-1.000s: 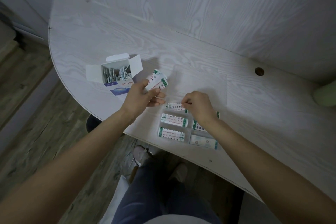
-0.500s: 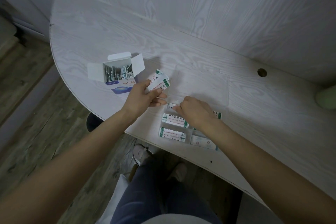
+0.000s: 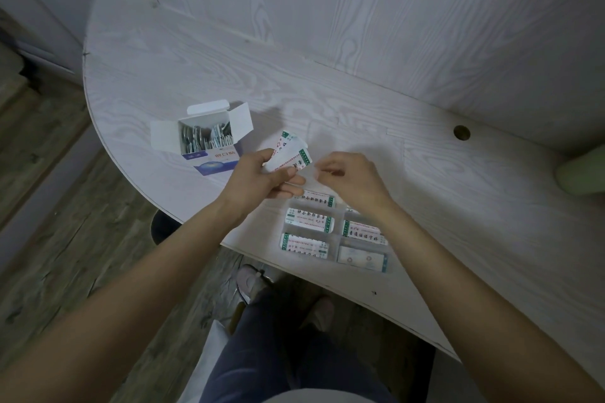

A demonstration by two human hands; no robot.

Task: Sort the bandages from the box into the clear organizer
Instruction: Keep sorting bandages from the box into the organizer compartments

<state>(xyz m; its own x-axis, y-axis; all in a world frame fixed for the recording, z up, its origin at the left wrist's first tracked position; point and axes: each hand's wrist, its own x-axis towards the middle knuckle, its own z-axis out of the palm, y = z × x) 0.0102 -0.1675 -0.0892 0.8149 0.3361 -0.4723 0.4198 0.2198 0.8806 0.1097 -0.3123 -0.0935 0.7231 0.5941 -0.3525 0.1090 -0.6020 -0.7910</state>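
The task was about half done; several bandages (image 3: 310, 224) already lay in the clear organizer (image 3: 338, 232); the left hand (image 3: 262, 178) pinched a small fan of bandages, the right hand (image 3: 352, 178) curled beside it, seemingly to pick one; the box (image 3: 209, 141) was not empty.

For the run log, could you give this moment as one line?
left hand: holds bandages | right hand: reaching them | organizer: part filled | box: open

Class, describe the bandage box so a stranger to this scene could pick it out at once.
Start at the white wood-grain table and go to its rounded left end. There, beyond the left hand, stands the box, a small carton with its flaps open and wrapped bandages upright inside. Only it has a blue front; the organizer is clear and flat.
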